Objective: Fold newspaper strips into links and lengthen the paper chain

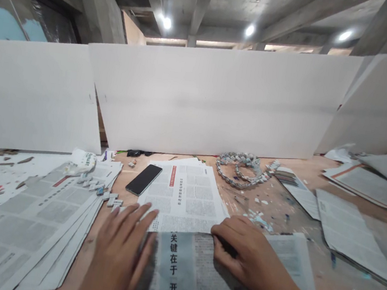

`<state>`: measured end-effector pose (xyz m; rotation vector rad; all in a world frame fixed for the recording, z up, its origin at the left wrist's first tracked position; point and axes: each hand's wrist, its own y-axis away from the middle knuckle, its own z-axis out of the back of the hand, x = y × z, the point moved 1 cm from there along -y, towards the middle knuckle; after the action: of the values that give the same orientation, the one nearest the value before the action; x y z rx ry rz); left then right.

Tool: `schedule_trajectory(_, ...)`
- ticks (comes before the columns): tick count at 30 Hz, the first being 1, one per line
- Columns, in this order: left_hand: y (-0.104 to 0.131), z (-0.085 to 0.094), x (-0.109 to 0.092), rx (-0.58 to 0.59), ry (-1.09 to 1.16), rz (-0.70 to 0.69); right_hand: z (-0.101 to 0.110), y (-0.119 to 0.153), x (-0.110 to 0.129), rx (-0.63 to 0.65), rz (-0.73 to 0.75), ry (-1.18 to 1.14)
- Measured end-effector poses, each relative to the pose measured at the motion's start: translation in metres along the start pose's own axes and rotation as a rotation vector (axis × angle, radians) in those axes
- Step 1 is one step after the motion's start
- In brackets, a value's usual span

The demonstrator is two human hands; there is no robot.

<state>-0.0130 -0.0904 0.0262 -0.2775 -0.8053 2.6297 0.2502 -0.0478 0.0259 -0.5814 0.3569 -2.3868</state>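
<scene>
In front of me a sheet of newspaper [197, 275] with a grey band of large black characters reaches down past the bottom of the view. Its upper edge looks folded and lies over other printed newspaper sheets [201, 191]. My left hand [121, 245] rests on the sheet's left side, fingers stretched out. At the right end of the folded edge, my right hand [242, 245] pinches the paper between thumb and curled fingers. A black smartphone [144, 179] lies beyond my left hand. Past my right hand is a coiled chain of small folded paper pieces [236, 184].
A fanned stack of newspapers [48, 230] covers the left side, with small folded paper pieces [113, 201] and a crumpled white packet [82, 162]. More paper sheets [354, 230] and scraps lie on the right. White upright boards [206, 103] wall off the table's back.
</scene>
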Motion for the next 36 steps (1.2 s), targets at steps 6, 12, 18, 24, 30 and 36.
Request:
schedule_trajectory(6,-0.023,-0.016,-0.045,0.244,0.224,-0.003,-0.004,-0.001,0.013,0.007,-0.002,-0.020)
schedule_trajectory(12,-0.022,-0.021,-0.048,0.214,0.249,-0.057,-0.009,-0.004,0.023,-0.013,0.020,-0.031)
schedule_trajectory(18,-0.011,-0.018,-0.028,0.175,0.293,-0.024,-0.005,0.003,-0.002,-0.040,-0.019,0.021)
schedule_trajectory(24,-0.004,-0.012,-0.005,0.152,0.299,0.022,0.008,0.030,-0.058,-0.108,-0.097,0.164)
schedule_trajectory(30,-0.003,-0.019,-0.005,0.204,0.329,0.061,0.022,0.043,-0.078,-0.247,-0.260,0.258)
schedule_trajectory(36,-0.006,-0.024,-0.017,0.256,0.385,0.094,0.013,0.018,-0.014,-0.205,-0.066,0.115)
